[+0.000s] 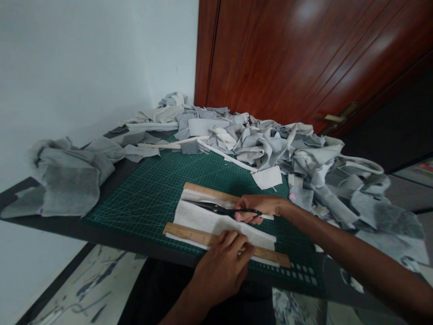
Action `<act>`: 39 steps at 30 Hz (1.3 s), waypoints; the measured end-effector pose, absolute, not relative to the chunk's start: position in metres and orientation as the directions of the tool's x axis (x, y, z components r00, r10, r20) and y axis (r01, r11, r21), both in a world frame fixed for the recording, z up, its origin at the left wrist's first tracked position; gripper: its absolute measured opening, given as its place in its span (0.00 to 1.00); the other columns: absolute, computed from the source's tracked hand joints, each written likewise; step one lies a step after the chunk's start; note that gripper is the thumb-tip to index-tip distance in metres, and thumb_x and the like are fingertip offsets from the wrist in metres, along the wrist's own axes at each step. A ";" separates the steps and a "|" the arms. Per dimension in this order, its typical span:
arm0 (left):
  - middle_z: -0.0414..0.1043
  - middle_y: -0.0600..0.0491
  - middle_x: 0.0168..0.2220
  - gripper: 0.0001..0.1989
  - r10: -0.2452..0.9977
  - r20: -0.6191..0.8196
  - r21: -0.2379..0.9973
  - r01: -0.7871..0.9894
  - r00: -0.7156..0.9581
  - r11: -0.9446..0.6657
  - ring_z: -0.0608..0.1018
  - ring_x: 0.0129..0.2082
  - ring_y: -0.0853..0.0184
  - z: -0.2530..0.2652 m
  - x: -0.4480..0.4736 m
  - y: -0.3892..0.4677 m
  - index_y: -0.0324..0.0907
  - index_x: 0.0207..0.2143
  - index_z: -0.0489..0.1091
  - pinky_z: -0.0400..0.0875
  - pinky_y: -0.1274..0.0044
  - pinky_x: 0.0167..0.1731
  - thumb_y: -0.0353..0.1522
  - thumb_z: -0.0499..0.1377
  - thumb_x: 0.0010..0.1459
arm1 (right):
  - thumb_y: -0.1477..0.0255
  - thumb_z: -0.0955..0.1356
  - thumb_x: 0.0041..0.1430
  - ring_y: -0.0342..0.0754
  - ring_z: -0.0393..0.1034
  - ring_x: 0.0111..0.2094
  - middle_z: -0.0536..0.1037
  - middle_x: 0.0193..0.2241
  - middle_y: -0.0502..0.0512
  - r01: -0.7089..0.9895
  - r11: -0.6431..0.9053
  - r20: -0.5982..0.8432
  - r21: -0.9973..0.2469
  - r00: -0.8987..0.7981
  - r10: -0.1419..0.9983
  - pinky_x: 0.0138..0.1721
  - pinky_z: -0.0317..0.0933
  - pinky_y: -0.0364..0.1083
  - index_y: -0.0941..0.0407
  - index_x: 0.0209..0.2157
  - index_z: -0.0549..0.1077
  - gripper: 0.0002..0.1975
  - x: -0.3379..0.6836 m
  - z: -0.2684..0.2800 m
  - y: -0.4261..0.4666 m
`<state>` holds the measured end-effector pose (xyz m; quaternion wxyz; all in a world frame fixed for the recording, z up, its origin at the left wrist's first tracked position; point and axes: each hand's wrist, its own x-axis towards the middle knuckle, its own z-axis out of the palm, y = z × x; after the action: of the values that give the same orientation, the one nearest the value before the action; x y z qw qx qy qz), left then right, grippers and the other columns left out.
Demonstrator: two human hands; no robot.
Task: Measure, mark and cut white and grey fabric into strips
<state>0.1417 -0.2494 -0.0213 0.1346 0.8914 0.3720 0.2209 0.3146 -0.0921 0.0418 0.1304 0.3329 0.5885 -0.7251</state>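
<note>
My right hand [252, 208] is closed around the handles of black scissors [219, 209], whose blades point left along a piece of off-white fabric [199, 217]. The cloth lies on a green cutting mat [145, 189]. Across the near part of it runs a wooden ruler [192, 234]; my left hand [223, 259] presses down on this ruler with bent fingers. A second wooden ruler [209, 191] lies along the far side of the cloth, partly hidden by my right hand. Whether the blades are cutting into the cloth is hard to make out.
Heaped grey and off-white fabric scraps [270, 149] line the table's back and right side. A folded grey cloth [71, 185] rests at the left end. One pale scrap [268, 178] lies on the mat. Behind stand a white wall [101, 58] and a brown door [270, 58]. Offcuts litter the floor.
</note>
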 end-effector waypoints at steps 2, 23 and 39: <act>0.73 0.51 0.51 0.14 0.721 0.291 0.399 0.605 0.629 -0.689 0.71 0.53 0.57 -0.021 0.142 -0.249 0.45 0.56 0.69 0.66 0.65 0.55 0.31 0.59 0.69 | 0.46 0.78 0.49 0.32 0.49 0.15 0.57 0.16 0.37 0.576 -0.273 -0.631 -0.771 -0.748 0.205 0.13 0.43 0.34 0.55 0.23 0.61 0.32 0.310 0.043 -0.092; 0.72 0.52 0.53 0.15 0.747 0.249 0.449 0.610 0.617 -0.653 0.70 0.55 0.56 -0.022 0.142 -0.249 0.46 0.56 0.68 0.66 0.64 0.57 0.30 0.60 0.68 | 0.57 0.80 0.47 0.33 0.51 0.15 0.61 0.15 0.37 0.578 -0.225 -0.618 -0.785 -0.700 0.357 0.12 0.42 0.35 0.56 0.25 0.64 0.25 0.288 0.039 -0.100; 0.73 0.54 0.55 0.16 0.750 0.286 0.484 0.586 0.596 -0.650 0.71 0.56 0.57 -0.025 0.141 -0.251 0.47 0.57 0.68 0.65 0.64 0.57 0.29 0.60 0.68 | 0.60 0.73 0.59 0.45 0.70 0.29 0.77 0.28 0.52 0.816 0.337 -0.024 -0.470 -0.394 0.919 0.30 0.55 0.42 0.58 0.32 0.76 0.14 0.396 0.062 -0.099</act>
<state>0.1415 -0.2505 -0.0245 0.1726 0.8764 0.3812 0.2382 0.3964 -0.0994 0.0615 -0.1237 0.5366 0.8083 -0.2085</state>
